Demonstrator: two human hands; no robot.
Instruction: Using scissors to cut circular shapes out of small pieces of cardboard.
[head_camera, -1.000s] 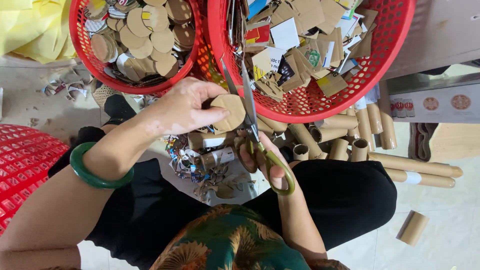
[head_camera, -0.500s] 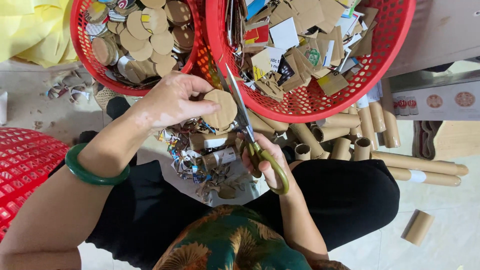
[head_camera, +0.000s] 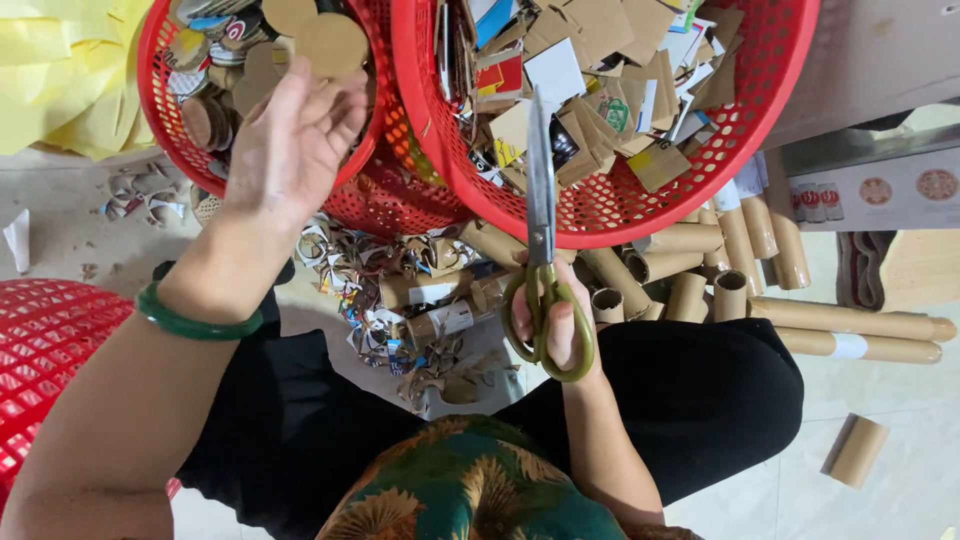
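My left hand reaches up over the rim of the left red basket, fingers spread and palm open. A round brown cardboard disc lies just past the fingertips, among several other discs in that basket. A green bangle sits on that wrist. My right hand grips olive-handled scissors above my lap. Their blades are closed and point up at the right red basket, which holds cut cardboard pieces.
Cardboard tubes lie stacked on the floor at right, and one short tube lies apart. Curled cardboard scraps pile between my knees. Another red basket sits at left, with yellow sheet material at top left.
My left hand has carried the cardboard disc away from the scissors up to the left basket and opened its fingers. The scissors have closed and swung upright.
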